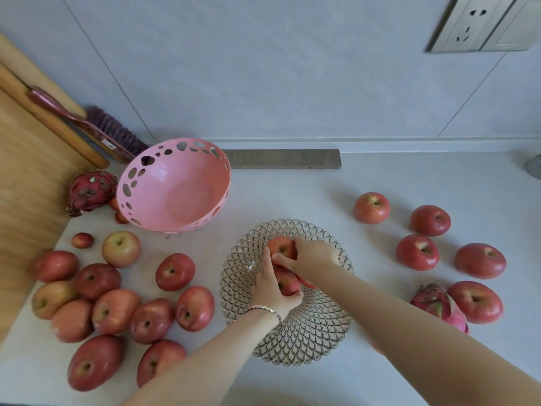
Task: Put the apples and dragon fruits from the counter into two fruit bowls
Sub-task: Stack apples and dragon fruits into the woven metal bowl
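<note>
Both hands are inside the clear lattice bowl (292, 335) at the counter's centre. My left hand (272, 288) grips a red apple (288, 284) low in the bowl. Just beyond it, my right hand (310, 256) holds another apple (281, 247). The pink perforated bowl (175, 186) stands behind, tilted toward me and holding nothing. Several apples (114, 309) lie in a cluster on the left and several more apples (430, 221) on the right. One dragon fruit (92, 189) sits left of the pink bowl, another dragon fruit (439, 306) lies at the right by my forearm.
A wooden board (26, 177) and a rolling pin (58, 127) lean at the left, with a purple brush (111, 127) behind the pink bowl. A grey strip (281, 159) lies along the wall. A wall socket (468, 24) is at the upper right.
</note>
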